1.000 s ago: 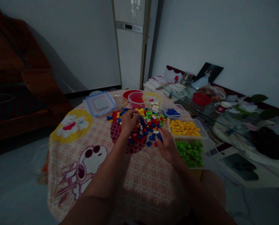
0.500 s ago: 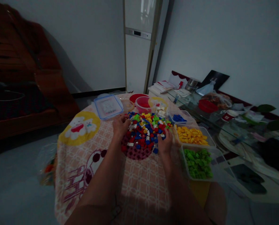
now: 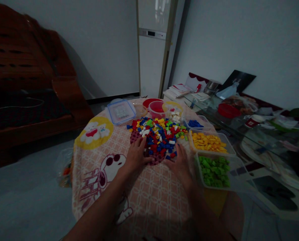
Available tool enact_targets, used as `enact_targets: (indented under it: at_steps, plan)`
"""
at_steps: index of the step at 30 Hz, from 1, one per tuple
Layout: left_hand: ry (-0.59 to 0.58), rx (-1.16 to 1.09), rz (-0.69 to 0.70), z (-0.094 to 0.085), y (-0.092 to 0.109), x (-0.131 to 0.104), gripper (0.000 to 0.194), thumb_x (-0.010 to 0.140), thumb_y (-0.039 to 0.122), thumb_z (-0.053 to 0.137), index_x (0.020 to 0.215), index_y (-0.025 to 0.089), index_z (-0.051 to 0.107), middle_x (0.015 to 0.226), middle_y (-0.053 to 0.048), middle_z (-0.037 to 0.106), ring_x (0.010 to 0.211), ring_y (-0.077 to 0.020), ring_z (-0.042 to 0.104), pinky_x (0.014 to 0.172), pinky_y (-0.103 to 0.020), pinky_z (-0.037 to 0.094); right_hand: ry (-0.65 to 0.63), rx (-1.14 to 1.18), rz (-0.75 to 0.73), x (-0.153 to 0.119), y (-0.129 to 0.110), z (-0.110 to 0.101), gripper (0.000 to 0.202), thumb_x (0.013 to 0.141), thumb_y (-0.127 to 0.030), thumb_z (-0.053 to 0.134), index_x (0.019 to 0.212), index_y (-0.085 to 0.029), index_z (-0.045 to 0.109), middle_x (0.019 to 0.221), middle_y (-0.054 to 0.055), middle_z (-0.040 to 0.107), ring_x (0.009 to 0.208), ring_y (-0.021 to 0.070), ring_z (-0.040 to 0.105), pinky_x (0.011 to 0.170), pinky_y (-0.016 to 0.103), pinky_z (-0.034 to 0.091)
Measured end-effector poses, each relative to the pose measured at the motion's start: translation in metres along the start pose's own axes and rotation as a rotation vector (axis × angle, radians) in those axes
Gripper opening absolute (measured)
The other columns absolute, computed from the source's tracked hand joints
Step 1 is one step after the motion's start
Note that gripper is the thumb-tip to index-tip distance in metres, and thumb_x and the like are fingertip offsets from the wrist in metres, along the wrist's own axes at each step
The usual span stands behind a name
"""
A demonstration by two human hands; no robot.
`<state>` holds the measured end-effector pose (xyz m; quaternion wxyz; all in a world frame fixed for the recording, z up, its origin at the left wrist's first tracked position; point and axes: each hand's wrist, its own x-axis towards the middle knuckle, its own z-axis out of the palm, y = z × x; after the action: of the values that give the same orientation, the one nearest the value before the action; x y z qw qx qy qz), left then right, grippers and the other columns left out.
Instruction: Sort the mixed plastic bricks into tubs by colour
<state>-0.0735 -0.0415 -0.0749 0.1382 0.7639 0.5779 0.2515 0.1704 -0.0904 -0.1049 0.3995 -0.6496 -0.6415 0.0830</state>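
No text is legible: marks on the panel behind the bench and the cup right of it are too small.

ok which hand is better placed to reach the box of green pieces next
Probably the right hand: it is at the side of the mixed pile nearer the box of green pieces, while the left hand is farther from that box.

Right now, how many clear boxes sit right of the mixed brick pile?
3: the blue-piece box, farthest; the yellow-piece box, middle; the green-piece box, nearest. Any stacked beneath could be hidden.
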Motion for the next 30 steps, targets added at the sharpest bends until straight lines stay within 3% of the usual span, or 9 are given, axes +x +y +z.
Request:
enact_targets:
  at_steps: [3, 5, 9, 12, 17, 23, 30]
  plan:
    - [0.003, 0.027, 0.003, 0.015, 0.018, -0.002, 0.112, 0.068, 0.040, 0.092, 0.162, 0.023, 0.036, 0.161, -0.022, 0.041, 0.141, -0.0418, 0.052, 0.113, -0.051, 0.048, 0.001, -0.063, -0.003, 0.002, -0.004, 0.012, 0.097, 0.068, -0.038, 0.086, 0.153, -0.012, 0.048, 0.161, 0.026, 0.043, 0.149, 0.0426, 0.039, 0.119, 0.061, 0.038]
    - [-0.014, 0.019, 0.015, 0.021, 0.030, 0.004, 0.101, 0.076, 0.041, 0.086, 0.162, 0.024, 0.036, 0.159, -0.020, 0.042, 0.138, -0.0381, 0.056, 0.109, -0.047, 0.052, 0.012, -0.075, -0.006, 0.014, -0.010, 0.020, 0.088, 0.071, -0.033, 0.083, 0.151, -0.014, 0.052, 0.159, 0.024, 0.046, 0.147, 0.0408, 0.042, 0.119, 0.060, 0.039]
    - [-0.054, -0.016, 0.036, 0.029, 0.044, 0.022, 0.065, 0.088, 0.027, 0.070, 0.149, 0.021, 0.051, 0.151, -0.017, 0.050, 0.122, -0.0309, 0.067, 0.098, -0.041, 0.058, 0.061, 0.019, -0.014, 0.036, -0.023, 0.028, 0.061, 0.078, -0.024, 0.070, 0.139, -0.017, 0.064, 0.144, 0.018, 0.061, 0.136, 0.0328, 0.054, 0.116, 0.052, 0.044]
    - [-0.017, -0.107, 0.091, 0.033, 0.050, 0.036, 0.048, 0.087, 0.014, 0.061, 0.135, 0.017, 0.061, 0.138, -0.016, 0.060, 0.122, -0.0283, 0.066, 0.101, -0.039, 0.057, 0.131, 0.181, 0.063, 0.045, -0.030, 0.032, 0.052, 0.076, -0.020, 0.062, 0.128, -0.018, 0.071, 0.130, 0.015, 0.070, 0.124, 0.0292, 0.062, 0.111, 0.048, 0.048]
    - [0.067, -0.246, 0.168, 0.035, 0.062, 0.068, 0.048, 0.088, 0.013, 0.056, 0.136, 0.018, 0.061, 0.134, -0.015, 0.065, 0.123, -0.0276, 0.065, 0.107, -0.042, 0.054, 0.216, 0.400, 0.189, 0.071, -0.033, 0.036, 0.050, 0.074, -0.023, 0.058, 0.122, -0.019, 0.074, 0.122, 0.012, 0.076, 0.112, 0.0263, 0.068, 0.106, 0.045, 0.053]
    - [0.120, -0.228, 0.127, 0.028, 0.072, 0.118, 0.048, 0.084, 0.013, 0.064, 0.132, 0.015, 0.066, 0.128, -0.016, 0.068, 0.118, -0.0291, 0.066, 0.105, -0.044, 0.054, 0.256, 0.426, 0.191, 0.119, -0.031, 0.032, 0.048, 0.074, -0.026, 0.061, 0.119, -0.018, 0.076, 0.118, 0.012, 0.077, 0.109, 0.0262, 0.069, 0.106, 0.045, 0.052]
    - [0.197, -0.290, 0.127, 0.017, 0.060, 0.141, 0.052, 0.078, 0.010, 0.074, 0.129, 0.016, 0.069, 0.133, -0.014, 0.069, 0.128, -0.0286, 0.063, 0.116, -0.046, 0.048, 0.186, 0.358, 0.194, 0.152, -0.026, 0.017, 0.051, 0.073, -0.028, 0.067, 0.121, -0.015, 0.076, 0.122, 0.014, 0.077, 0.110, 0.0279, 0.071, 0.102, 0.044, 0.055]
